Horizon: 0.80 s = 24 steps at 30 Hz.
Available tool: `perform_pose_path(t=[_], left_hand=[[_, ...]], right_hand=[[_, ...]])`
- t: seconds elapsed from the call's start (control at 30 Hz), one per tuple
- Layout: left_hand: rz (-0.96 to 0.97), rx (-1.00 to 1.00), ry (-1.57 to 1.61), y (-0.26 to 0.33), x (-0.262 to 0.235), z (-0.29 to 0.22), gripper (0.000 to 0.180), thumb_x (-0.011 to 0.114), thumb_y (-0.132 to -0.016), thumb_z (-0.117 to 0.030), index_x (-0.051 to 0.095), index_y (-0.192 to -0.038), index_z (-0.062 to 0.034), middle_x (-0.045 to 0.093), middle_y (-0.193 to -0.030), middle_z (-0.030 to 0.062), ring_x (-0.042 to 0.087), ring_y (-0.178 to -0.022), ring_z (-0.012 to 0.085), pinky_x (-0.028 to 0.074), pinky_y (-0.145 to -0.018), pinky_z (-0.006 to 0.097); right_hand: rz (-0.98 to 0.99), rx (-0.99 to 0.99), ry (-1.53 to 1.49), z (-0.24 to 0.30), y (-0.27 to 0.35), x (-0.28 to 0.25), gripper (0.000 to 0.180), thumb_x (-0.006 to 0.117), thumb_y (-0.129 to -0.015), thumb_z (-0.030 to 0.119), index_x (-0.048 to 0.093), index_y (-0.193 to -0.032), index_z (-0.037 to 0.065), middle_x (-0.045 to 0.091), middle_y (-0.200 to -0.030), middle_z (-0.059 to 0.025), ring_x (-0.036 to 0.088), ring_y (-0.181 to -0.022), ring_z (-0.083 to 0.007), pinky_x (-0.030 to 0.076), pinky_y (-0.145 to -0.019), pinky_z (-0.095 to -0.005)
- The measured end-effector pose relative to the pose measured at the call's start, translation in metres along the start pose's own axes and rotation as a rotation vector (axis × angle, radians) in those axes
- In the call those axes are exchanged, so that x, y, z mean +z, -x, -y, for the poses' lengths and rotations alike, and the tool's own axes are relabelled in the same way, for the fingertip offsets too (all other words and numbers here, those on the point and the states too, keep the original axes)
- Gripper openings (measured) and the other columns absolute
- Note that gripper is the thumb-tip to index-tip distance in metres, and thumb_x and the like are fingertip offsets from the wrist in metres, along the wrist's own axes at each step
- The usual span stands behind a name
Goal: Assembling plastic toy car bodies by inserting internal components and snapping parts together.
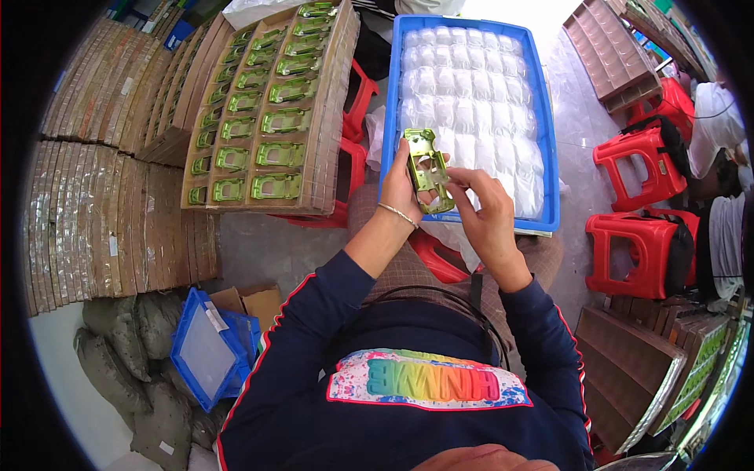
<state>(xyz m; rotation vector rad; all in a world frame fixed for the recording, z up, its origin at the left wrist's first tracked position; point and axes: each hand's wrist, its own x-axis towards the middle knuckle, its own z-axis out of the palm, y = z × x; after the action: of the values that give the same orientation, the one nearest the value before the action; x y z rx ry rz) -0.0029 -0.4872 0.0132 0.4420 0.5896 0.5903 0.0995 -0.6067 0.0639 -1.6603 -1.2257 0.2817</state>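
Observation:
My left hand (pixel 399 182) is wrapped round a shiny green toy car body shell (pixel 421 141), held up over the near left part of a blue tray (pixel 553 180). The shell has open window gaps, and skin shows through them. My right hand (pixel 488 210) comes in from the right, thumb and index finger pinched at the shell's right edge. Whatever lies between those fingertips is too small to make out. Rows of white, translucent wrapped pieces (pixel 471 106) fill the blue tray. To the left, a cardboard divider box (pixel 314 182) holds rows of similar green shells (pixel 276 187).
Stacked cardboard divider trays (pixel 118 224) stand along the left. Red plastic stools (pixel 640 247) are on the right, with another red stool (pixel 353 169) under the box. Grey sacks (pixel 161 416) and a blue crate (pixel 206 349) lie lower left. More divider trays (pixel 628 369) lean lower right.

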Motion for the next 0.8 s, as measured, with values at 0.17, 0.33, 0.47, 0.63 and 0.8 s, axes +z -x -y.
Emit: perform_pose_path(t=[0.17,0.33,0.47,0.63,0.8], left_hand=[[-0.023,-0.046,0.026,0.005,0.006,0.004,0.052,0.035,-0.1,-0.052,0.053,-0.122,-0.0086,0.066,-0.103,0.0172,0.066,-0.086,0.0285,0.056,-0.072,0.039],[-0.004,-0.067,0.066,0.005,0.0,0.005,0.053,0.035,-0.1,-0.052,0.052,-0.121,-0.0078,0.066,-0.103,0.0182,0.066,-0.087,0.0307,0.056,-0.074,0.043],[0.03,-0.072,0.045,0.004,-0.006,0.008,0.056,0.033,-0.1,-0.052,0.051,-0.127,-0.0057,0.063,-0.109,0.0192,0.064,-0.092,0.0316,0.054,-0.08,0.043],[0.044,-0.1,0.022,0.003,-0.007,0.01,0.056,0.032,-0.101,-0.051,0.05,-0.127,-0.0048,0.062,-0.11,0.0188,0.064,-0.092,0.0307,0.054,-0.081,0.042],[0.012,-0.11,0.077,0.001,-0.007,0.012,0.054,0.033,-0.1,-0.052,0.053,-0.121,-0.0062,0.066,-0.103,0.0194,0.066,-0.085,0.0317,0.056,-0.074,0.042]], right_hand=[[0.039,-0.332,0.284,-0.002,0.008,0.001,0.018,0.065,-0.079,0.009,0.065,-0.096,0.011,0.069,-0.098,-0.001,0.063,-0.082,-0.0206,0.044,-0.072,-0.0341],[0.064,-0.364,0.427,0.007,0.013,0.0,0.021,0.064,-0.075,0.011,0.066,-0.096,0.014,0.069,-0.1,0.001,0.062,-0.089,-0.0178,0.042,-0.074,-0.0335],[0.101,-0.373,0.467,0.011,0.015,-0.003,0.021,0.063,-0.075,0.011,0.066,-0.095,0.015,0.069,-0.099,0.0007,0.061,-0.09,-0.0178,0.041,-0.074,-0.0335],[0.131,-0.371,0.503,0.014,0.016,-0.005,0.019,0.062,-0.075,0.012,0.065,-0.093,0.013,0.068,-0.094,-0.0002,0.06,-0.089,-0.0178,0.04,-0.076,-0.0335],[0.182,-0.37,0.533,0.016,0.014,-0.005,0.016,0.062,-0.073,0.011,0.063,-0.088,0.011,0.066,-0.085,-0.0008,0.058,-0.086,-0.0183,0.04,-0.075,-0.0333]])
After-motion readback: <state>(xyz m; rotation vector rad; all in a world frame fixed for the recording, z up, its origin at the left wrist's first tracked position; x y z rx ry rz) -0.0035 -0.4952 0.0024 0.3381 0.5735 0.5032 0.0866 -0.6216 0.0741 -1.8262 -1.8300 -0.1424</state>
